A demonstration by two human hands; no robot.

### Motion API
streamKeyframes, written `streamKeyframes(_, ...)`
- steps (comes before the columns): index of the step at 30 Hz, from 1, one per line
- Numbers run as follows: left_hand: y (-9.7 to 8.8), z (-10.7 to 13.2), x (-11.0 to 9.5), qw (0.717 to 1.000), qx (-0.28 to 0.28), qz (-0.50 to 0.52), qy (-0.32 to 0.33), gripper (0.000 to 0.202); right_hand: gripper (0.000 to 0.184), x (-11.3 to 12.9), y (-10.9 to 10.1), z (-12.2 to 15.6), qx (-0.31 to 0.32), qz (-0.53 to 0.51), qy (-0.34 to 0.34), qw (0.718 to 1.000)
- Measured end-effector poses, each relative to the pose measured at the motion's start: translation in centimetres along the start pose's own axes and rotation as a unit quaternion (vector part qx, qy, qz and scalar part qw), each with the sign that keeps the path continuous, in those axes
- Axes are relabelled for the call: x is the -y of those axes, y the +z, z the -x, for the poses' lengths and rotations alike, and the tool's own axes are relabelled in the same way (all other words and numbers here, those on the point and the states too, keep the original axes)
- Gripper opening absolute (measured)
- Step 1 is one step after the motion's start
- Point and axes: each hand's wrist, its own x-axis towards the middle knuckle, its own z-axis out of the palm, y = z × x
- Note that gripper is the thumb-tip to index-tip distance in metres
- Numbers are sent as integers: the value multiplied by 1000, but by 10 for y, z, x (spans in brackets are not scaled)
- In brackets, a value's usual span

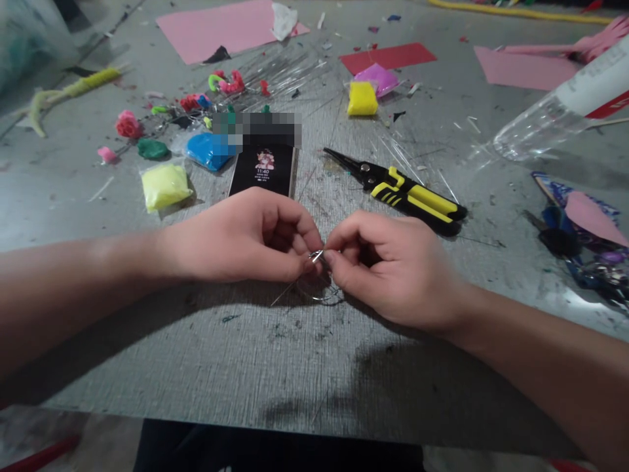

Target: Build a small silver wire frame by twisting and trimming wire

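Note:
My left hand (246, 236) and my right hand (393, 265) meet at the middle of the table, just above its surface. Between their fingertips is a small piece of bent silvery wire (317, 256), pinched from both sides. A thin loop and a loose end of the wire hang below the fingers. Behind my left hand lies a phone (263, 172) with its screen lit, partly covered by the hand. Black and yellow pliers (398, 193) rest on the table beyond my right hand, jaws pointing to the far left.
Packets of yellow clay (166, 186) and blue clay (210, 152) lie left of the phone. Beyond are a yellow packet (362, 99), pink paper (221, 29) and scattered wire strands (289, 73). A plastic bottle (555, 118) lies at the right. The table's front edge (246, 426) is near me.

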Motion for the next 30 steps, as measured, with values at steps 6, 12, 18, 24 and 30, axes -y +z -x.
streamKeyframes(6,-5,-1,2,999,25,34,8,13,8,-1,-1,0,0,3,0,1000)
streamKeyframes(12,-4,-2,0,996,30,85,-20,14,8,-2,-1,1,-4,3,-5,1000)
streamKeyframes(18,-2,-2,-1,994,12,102,-32,14,7,-2,-1,1,-12,6,-9,1000)
streamKeyframes(24,1,-1,1,993,-21,115,-25,13,3,-3,3,-1,-36,-14,19,999)
streamKeyframes(30,4,-2,3,992,-46,115,-16,13,4,-3,3,1,-29,-44,35,998)
